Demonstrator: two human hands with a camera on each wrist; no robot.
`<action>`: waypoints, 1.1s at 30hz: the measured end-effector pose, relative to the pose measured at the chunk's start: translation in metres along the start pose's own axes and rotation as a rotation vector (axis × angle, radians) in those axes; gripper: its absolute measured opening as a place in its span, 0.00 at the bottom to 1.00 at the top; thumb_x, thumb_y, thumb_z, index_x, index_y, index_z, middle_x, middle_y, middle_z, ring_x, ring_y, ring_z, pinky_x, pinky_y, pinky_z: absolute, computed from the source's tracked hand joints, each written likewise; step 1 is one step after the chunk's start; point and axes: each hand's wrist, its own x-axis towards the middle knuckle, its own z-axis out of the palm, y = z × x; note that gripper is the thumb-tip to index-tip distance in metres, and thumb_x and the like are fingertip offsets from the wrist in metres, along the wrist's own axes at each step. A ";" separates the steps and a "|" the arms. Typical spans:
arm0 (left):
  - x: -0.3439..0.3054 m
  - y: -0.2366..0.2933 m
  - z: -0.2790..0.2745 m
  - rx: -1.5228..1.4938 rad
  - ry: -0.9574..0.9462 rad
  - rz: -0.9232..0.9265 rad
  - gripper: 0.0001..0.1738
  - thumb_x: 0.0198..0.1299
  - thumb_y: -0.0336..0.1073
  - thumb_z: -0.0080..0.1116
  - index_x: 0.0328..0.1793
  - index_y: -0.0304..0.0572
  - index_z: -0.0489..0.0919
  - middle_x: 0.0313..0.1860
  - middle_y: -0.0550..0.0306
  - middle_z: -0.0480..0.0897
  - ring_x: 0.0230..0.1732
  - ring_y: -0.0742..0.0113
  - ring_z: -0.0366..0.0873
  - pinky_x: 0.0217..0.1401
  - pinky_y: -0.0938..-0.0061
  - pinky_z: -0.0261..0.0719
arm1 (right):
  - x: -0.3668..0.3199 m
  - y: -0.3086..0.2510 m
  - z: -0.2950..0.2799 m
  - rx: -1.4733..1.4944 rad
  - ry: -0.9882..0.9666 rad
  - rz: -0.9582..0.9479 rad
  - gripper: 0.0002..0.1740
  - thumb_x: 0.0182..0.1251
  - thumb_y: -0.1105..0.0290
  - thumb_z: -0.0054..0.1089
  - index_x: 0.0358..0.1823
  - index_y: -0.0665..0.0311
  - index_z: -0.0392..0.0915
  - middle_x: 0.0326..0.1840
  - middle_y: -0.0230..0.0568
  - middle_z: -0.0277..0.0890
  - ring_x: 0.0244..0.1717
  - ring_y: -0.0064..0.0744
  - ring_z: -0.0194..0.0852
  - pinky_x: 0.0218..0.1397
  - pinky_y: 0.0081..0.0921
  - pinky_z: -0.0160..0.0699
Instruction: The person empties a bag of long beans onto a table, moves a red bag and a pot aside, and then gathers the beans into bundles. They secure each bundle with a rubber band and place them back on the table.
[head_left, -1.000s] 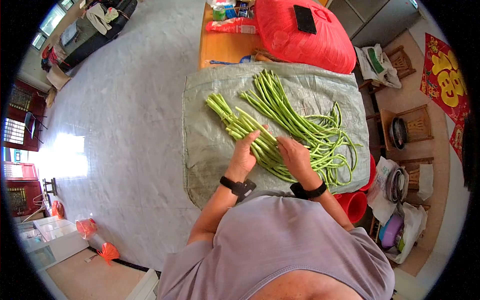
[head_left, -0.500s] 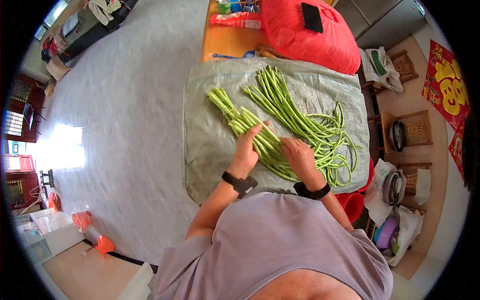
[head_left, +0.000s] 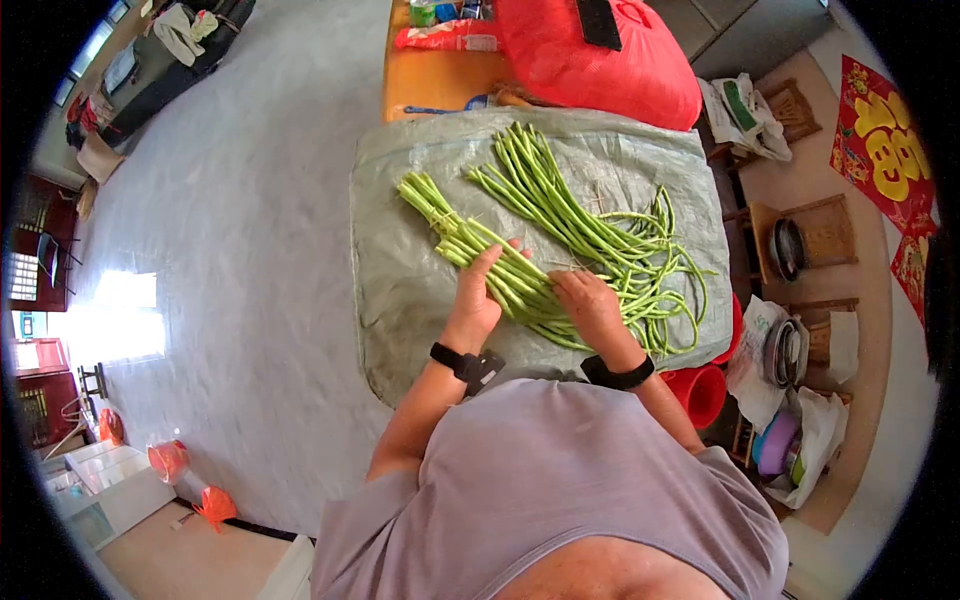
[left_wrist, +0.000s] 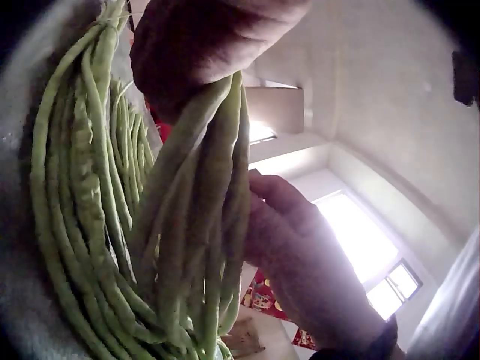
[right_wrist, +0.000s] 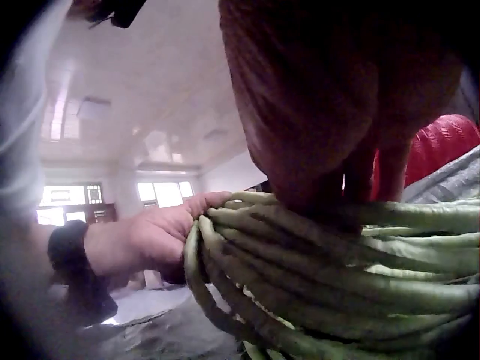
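A bundle of long green beans [head_left: 445,225], tied near its pale upper end, lies slanting across a grey-green woven sheet [head_left: 400,330]. My left hand [head_left: 475,300] grips loose long beans on top of the bundle, thumb over them; in the left wrist view they hang from that hand as a bunch [left_wrist: 199,202]. Farther along the same beans, my right hand [head_left: 592,308] pinches them with bent fingers. From the right wrist, the beans [right_wrist: 300,262] pass beneath that hand, its fingertips hidden among them. Beside the bundle lies a second, loose pile of long beans [head_left: 560,205].
Beyond the sheet, a wooden table [head_left: 440,75] carries a big red cover [head_left: 600,70] with a black phone [head_left: 598,24] on it. A red bucket [head_left: 697,393] stands by my right elbow. Chairs with a black pan [head_left: 788,250] and bags line the right wall.
The loose beans in my left hand stood apart from the bundle earlier; now they lie closer along it. Both hands stay on the beans with little movement, while the head view has shifted slightly.
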 end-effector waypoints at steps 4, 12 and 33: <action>-0.003 0.000 -0.003 0.047 0.008 -0.028 0.19 0.58 0.35 0.65 0.53 0.41 0.73 0.51 0.52 0.78 0.58 0.52 0.76 0.61 0.56 0.76 | -0.005 -0.007 -0.005 0.050 -0.033 0.045 0.10 0.64 0.68 0.55 0.46 0.57 0.77 0.32 0.43 0.76 0.36 0.47 0.75 0.39 0.41 0.74; -0.006 -0.002 -0.016 0.061 0.018 -0.086 0.20 0.57 0.37 0.67 0.53 0.41 0.75 0.49 0.53 0.79 0.54 0.55 0.77 0.61 0.55 0.76 | -0.015 -0.019 -0.005 0.026 0.025 0.045 0.10 0.65 0.68 0.55 0.46 0.60 0.77 0.32 0.43 0.74 0.38 0.46 0.73 0.41 0.40 0.73; -0.025 -0.015 -0.012 0.157 0.051 0.088 0.10 0.59 0.38 0.64 0.34 0.42 0.76 0.32 0.53 0.80 0.42 0.59 0.79 0.53 0.59 0.78 | -0.008 0.017 -0.275 -0.136 1.319 0.056 0.12 0.75 0.68 0.47 0.51 0.67 0.74 0.34 0.34 0.76 0.35 0.24 0.73 0.38 0.23 0.72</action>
